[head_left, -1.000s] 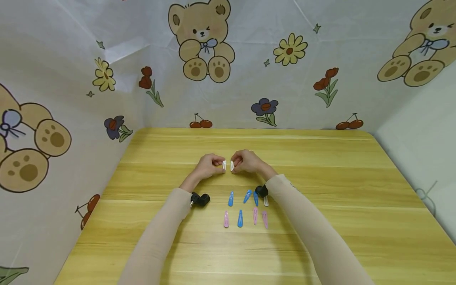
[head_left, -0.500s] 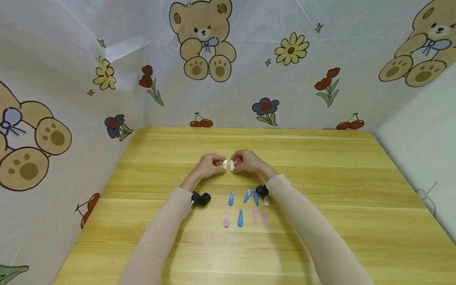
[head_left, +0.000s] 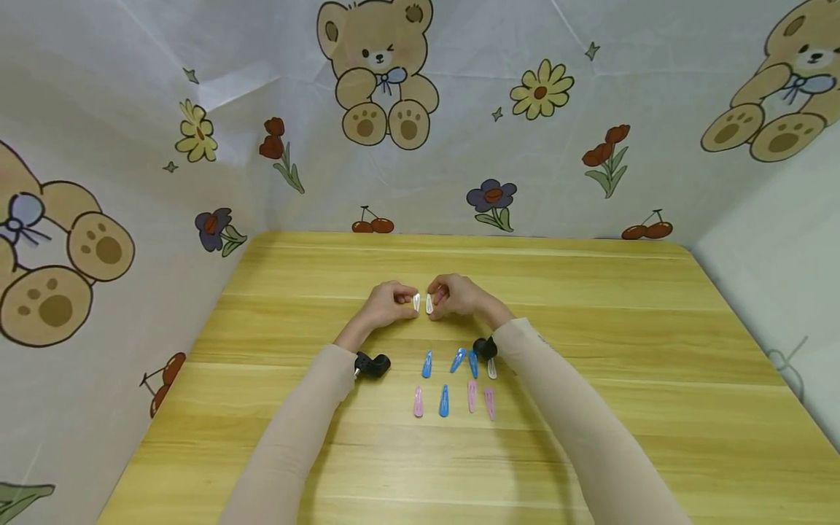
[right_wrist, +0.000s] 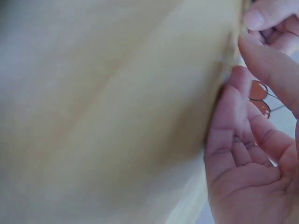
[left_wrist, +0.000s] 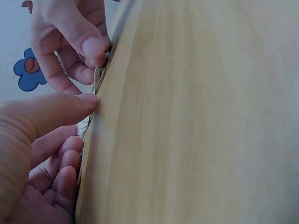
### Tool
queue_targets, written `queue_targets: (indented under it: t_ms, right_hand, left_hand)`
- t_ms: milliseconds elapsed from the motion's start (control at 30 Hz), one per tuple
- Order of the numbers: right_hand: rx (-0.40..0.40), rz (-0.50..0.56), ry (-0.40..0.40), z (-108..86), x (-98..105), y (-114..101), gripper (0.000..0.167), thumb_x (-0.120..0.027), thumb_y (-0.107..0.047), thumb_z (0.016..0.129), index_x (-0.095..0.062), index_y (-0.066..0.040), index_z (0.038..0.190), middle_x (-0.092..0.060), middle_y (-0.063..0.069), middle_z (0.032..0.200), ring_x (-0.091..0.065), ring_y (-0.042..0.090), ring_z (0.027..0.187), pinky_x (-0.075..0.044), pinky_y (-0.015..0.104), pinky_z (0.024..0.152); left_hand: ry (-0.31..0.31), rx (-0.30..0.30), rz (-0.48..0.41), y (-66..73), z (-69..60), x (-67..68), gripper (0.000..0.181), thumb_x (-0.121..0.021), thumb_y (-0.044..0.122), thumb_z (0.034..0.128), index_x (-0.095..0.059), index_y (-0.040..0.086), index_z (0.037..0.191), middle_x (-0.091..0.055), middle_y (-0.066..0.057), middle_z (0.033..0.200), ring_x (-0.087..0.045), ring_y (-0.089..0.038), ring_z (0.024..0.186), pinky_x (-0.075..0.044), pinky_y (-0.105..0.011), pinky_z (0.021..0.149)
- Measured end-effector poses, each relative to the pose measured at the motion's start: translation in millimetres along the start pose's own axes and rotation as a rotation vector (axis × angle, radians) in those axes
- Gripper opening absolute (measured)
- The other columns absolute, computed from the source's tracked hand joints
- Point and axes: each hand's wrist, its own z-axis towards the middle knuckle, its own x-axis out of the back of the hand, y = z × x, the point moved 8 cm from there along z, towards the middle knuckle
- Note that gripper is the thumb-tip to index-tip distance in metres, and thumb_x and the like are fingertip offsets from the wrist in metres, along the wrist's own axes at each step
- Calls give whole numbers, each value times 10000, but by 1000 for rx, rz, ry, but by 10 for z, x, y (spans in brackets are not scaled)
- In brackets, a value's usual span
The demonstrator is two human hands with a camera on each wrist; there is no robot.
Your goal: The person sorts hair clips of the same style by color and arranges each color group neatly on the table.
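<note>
1. The left hand (head_left: 389, 303) pinches a white clip (head_left: 416, 302) between its thumb and fingertips, the clip running lengthwise away from the person.
2. The right hand (head_left: 457, 295) grips a second white clip (head_left: 429, 304) the same way, with its thumb at the near end and a fingertip at the far end.
3. These two clips stand side by side with a narrow gap between them, over the middle of the table (head_left: 656, 313); whether they touch the wood cannot be told. In both wrist views the hands sit low by the surface, and the right one is blurred at the fingertips.
4. A black device (head_left: 374, 365) sits under the left wrist, another (head_left: 484, 348) under the right, each by the cuff of a beige sleeve.
5. Between the forearms, nearer the person, eight clips lie on the table in two rows. The far row runs, left to right: a blue clip (head_left: 427, 364), a slanted blue one, a third blue one just beside it, then a white one partly hidden by the right wrist's device.
6. The near row runs: a pink clip (head_left: 418, 402), a blue one, then two pink ones.
7. Beyond the table's far edge hangs a pale sheet (head_left: 453, 44) printed with bears, flowers and cherries.
</note>
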Motion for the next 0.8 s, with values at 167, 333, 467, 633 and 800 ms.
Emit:
queue_targets:
  t_ms: [167, 333, 467, 633, 800]
  right_hand:
    - [24, 23, 6, -116, 156, -63, 506, -764, -29, 802, -566, 60, 1259, -651, 166, 1056, -633, 220, 930, -515, 254, 786]
    - [87, 56, 94, -379, 395, -124, 480, -749, -31, 830, -571, 89, 1260, -630, 228, 1104, -641, 282, 973, -537, 350, 866]
    - [119, 102, 172, -670, 552, -85, 440, -751, -40, 836, -594, 64, 1234, -624, 246, 1104, -634, 276, 958, -538, 330, 844]
    - [141, 165, 229, -993, 623, 23, 404, -744, -23, 837, -610, 40, 1213, -623, 253, 1106, -622, 267, 955, -529, 236, 800]
    - [155, 165, 255, -1251, 561, 127, 395, -744, -30, 840, -617, 38, 1207, -634, 259, 1098, -632, 284, 969, -512, 247, 822]
  left_hand:
    - [5, -12, 15, 22, -4, 2, 437, -816, 97, 776, -695, 11, 1187, -613, -73, 945, -539, -172, 869, -449, -255, 782]
    - [7, -7, 8, 9, -5, -3, 438, -818, 97, 777, -695, 16, 1189, -612, -72, 946, -531, -175, 863, -450, -266, 783]
    - [8, -9, 3, 0, -4, -7, 448, -819, 99, 777, -691, 21, 1199, -610, -75, 953, -526, -180, 865, -451, -272, 784]
    - [26, -22, -3, 2, -13, 12, 455, -827, 103, 766, -693, 14, 1191, -614, -78, 945, -533, -182, 858, -458, -273, 775]
    - [35, -28, -21, 8, -36, 12, 467, -832, 108, 756, -691, 9, 1190, -617, -81, 951, -539, -188, 863, -458, -264, 772]
